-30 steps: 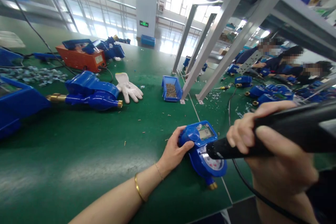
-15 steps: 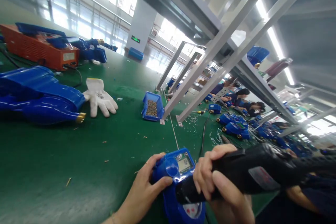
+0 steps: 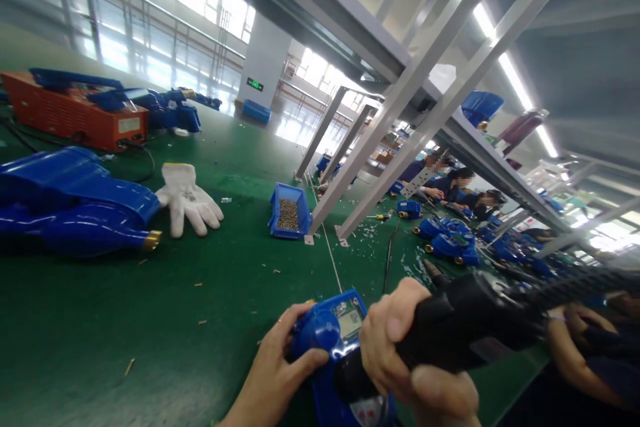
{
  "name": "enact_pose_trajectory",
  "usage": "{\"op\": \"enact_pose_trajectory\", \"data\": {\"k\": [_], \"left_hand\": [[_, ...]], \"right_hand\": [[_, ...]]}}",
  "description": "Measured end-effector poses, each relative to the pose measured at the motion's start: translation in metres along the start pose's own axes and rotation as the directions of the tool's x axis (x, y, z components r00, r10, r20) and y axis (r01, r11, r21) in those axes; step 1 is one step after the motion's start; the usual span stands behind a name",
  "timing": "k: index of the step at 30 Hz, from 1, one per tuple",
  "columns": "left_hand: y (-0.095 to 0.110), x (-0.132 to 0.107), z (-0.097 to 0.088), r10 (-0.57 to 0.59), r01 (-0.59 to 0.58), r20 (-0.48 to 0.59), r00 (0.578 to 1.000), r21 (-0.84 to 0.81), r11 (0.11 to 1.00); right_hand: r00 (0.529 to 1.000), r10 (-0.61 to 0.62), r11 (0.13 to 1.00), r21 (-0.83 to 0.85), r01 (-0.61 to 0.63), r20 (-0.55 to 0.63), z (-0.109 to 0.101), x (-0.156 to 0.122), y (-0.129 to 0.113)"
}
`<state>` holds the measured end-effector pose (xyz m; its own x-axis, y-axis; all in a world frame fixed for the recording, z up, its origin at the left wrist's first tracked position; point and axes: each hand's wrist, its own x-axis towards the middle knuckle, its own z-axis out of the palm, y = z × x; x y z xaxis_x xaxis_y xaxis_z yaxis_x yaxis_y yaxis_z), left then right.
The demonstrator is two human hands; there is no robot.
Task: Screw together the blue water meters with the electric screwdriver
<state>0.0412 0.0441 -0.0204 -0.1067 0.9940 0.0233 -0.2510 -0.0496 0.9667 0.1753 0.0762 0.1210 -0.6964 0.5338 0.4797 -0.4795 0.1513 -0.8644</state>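
The left hand [image 3: 280, 363] grips the meter [image 3: 323, 330] from its left side, thumb across the near part of the housing, fingers curled over the far edge. The right hand [image 3: 400, 347] is closed around the barrel of the black tool [image 3: 450, 323]. The meter rests on the bench [image 3: 225, 313] at its near edge, between both hands; the tool's nose [image 3: 353, 373] covers the area between the display [image 3: 351, 323] and the dial [image 3: 367, 410]. The tip is hidden; contact cannot be confirmed.

For good results, brace the housing firmly against the bench. Align the nose with the working point before applying pressure, and press along the tool's axis. Hold the left thumb clear of the nose. A tilted tool could slip and mark the display or dial.

Pose: the left forearm enters from the near edge, wrist low. The right hand is raised, with the tool slanting down to the left and its cable [image 3: 575, 290] trailing right.

Farther out, a tray [image 3: 290, 235] of screws [image 3: 289, 215] stands beside the uprights [image 3: 370, 140]. A glove [image 3: 185, 197] lies left of it.
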Motion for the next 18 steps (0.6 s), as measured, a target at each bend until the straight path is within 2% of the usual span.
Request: {"op": "enact_pose_trajectory", "data": {"k": [1,3,4,5,9,15,18], "left_hand": [[0.0,0.0,0.0,0.006,-0.006,0.002,1.0,-0.005,1.0],[0.002,-0.001,0.001,0.017,-0.017,0.012,1.0,-0.011,1.0],[0.004,-0.002,0.002,0.021,-0.021,0.015,1.0,-0.013,1.0],[0.005,-0.003,0.003,0.024,-0.024,0.012,1.0,-0.013,1.0],[0.008,-0.011,0.009,0.038,-0.039,-0.034,0.999,-0.011,0.999],[0.007,-0.015,0.013,0.088,-0.087,-0.079,0.993,0.017,0.996],[0.007,-0.015,0.013,0.114,-0.112,-0.077,0.991,0.024,0.993]], "right_hand": [[0.991,0.004,0.998,-0.069,-0.014,-0.137,0.006,-0.004,0.0],[0.916,-0.012,0.982,-0.178,-0.065,-0.401,0.018,-0.013,-0.002],[0.879,-0.03,0.975,-0.209,-0.08,-0.475,0.022,-0.016,-0.004],[0.863,-0.043,0.969,-0.232,-0.086,-0.503,0.026,-0.018,-0.007],[0.898,-0.066,0.945,-0.317,-0.084,-0.436,0.027,-0.015,-0.017],[0.861,-0.124,0.929,-0.363,-0.073,-0.492,0.032,-0.01,-0.022],[0.865,-0.141,0.924,-0.378,-0.059,-0.481,0.033,-0.011,-0.023]]}}
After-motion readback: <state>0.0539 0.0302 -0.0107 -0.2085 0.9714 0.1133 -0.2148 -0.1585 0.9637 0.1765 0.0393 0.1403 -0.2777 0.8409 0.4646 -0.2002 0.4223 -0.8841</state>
